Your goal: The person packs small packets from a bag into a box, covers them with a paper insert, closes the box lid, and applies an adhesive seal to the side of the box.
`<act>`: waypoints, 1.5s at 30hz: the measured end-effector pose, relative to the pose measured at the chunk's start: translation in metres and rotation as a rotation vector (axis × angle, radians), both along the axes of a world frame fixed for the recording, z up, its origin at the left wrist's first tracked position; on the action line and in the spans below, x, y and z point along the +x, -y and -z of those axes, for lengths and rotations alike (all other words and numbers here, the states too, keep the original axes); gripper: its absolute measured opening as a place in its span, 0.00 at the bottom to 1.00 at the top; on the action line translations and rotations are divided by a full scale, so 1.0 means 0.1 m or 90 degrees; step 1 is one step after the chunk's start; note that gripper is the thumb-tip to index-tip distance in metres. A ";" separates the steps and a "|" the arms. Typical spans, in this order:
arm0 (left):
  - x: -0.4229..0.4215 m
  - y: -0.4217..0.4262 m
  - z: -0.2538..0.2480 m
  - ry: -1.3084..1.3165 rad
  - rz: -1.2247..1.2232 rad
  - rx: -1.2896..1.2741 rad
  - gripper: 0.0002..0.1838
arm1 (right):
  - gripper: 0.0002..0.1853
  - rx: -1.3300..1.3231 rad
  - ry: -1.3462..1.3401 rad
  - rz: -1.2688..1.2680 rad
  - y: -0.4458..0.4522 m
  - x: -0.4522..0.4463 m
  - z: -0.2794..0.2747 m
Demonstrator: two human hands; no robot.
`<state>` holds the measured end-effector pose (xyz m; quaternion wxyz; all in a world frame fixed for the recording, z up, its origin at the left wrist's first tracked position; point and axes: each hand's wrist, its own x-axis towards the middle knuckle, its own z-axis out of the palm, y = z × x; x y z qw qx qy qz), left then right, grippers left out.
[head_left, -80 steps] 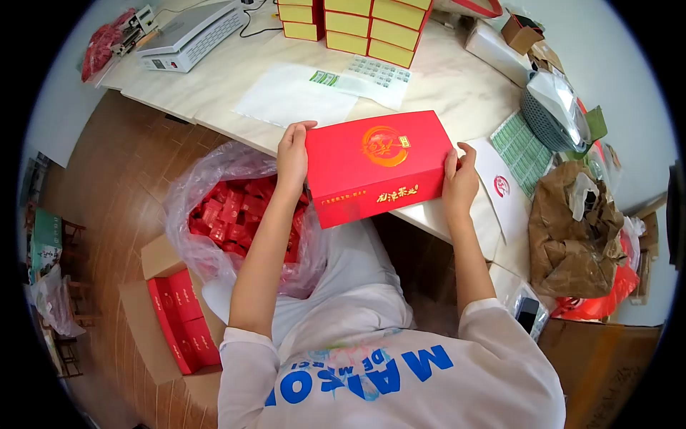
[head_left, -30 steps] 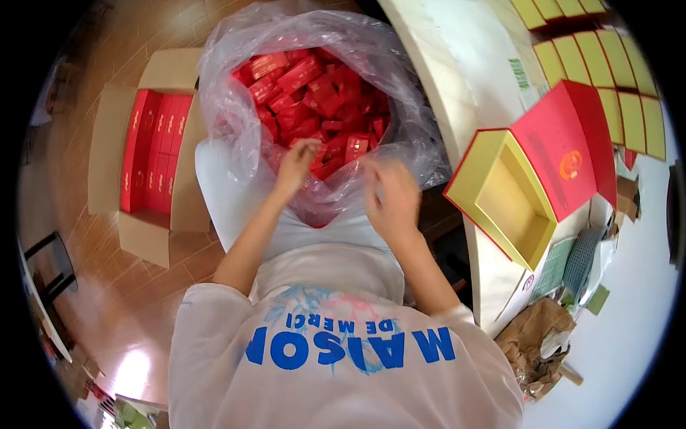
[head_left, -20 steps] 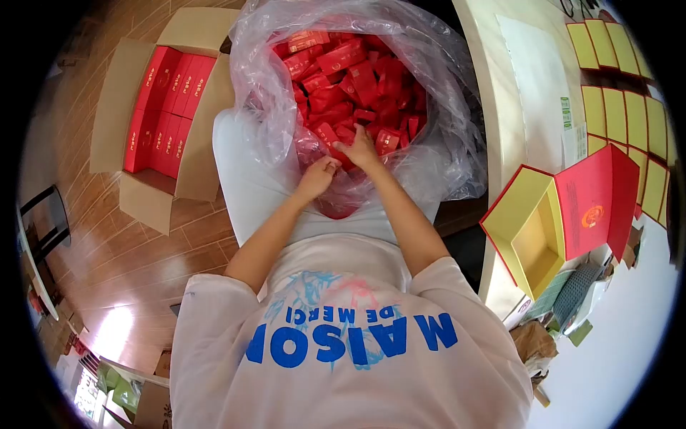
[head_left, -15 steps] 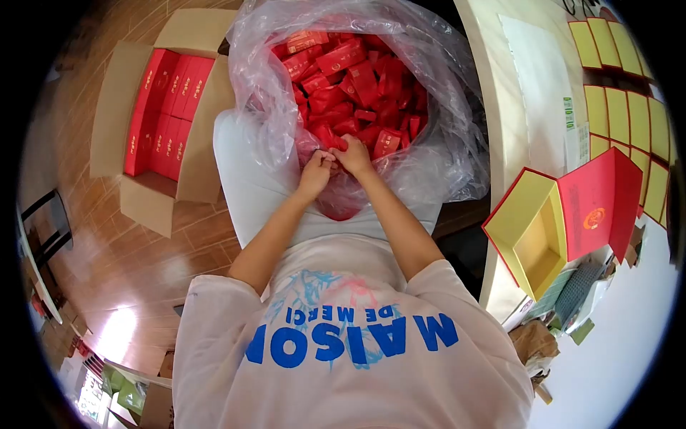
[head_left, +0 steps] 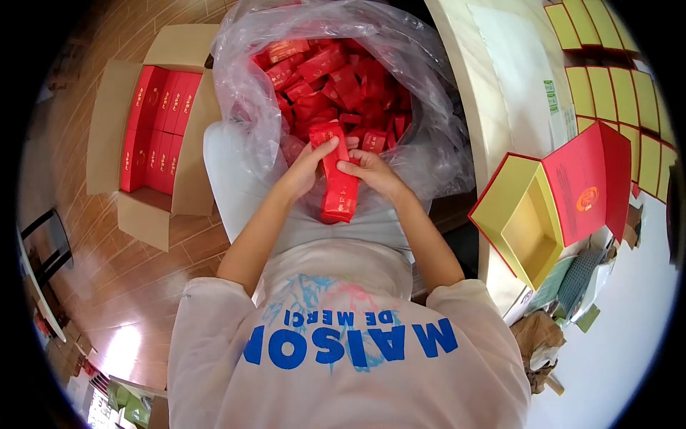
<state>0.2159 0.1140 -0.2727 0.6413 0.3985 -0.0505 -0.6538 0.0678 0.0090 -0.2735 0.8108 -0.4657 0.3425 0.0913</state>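
Observation:
Red packets with gold print [head_left: 341, 191] lie lengthwise between my two hands, above the near edge of the bag. My left hand [head_left: 311, 163] grips their upper left side, its thumb lying on top. On the right side, my right hand [head_left: 374, 174] pinches them with the thumb on top; its other fingers are partly hidden. How many packets I hold, I cannot tell. Just beyond, a clear plastic bag [head_left: 246, 86] stands wide open, filled with a heap of similar red packets [head_left: 347, 87].
To the left, an open cardboard box [head_left: 191, 143] on the wooden floor holds rows of red boxes [head_left: 163, 104]. On the right-hand table [head_left: 457, 50] sits an open red gift box [head_left: 530, 227] with a yellow inside. Several yellow box trays [head_left: 613, 93] stand behind it.
My hands have drawn back from the heap towards my body and moved apart. The red packets, mostly hidden in my fingers before, now show at full length between them.

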 end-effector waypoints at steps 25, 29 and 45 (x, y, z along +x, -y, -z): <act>-0.22 -0.57 0.09 0.013 0.027 0.316 0.33 | 0.32 -0.919 -0.464 -0.023 0.27 -0.13 0.97; -0.20 -0.52 0.18 -0.031 -0.040 0.258 0.27 | 0.32 -0.739 -0.399 -0.214 0.30 -0.18 1.03; -0.17 -0.45 0.43 -0.119 -0.001 0.166 0.35 | 0.15 -0.697 -0.056 0.189 -0.56 0.41 0.43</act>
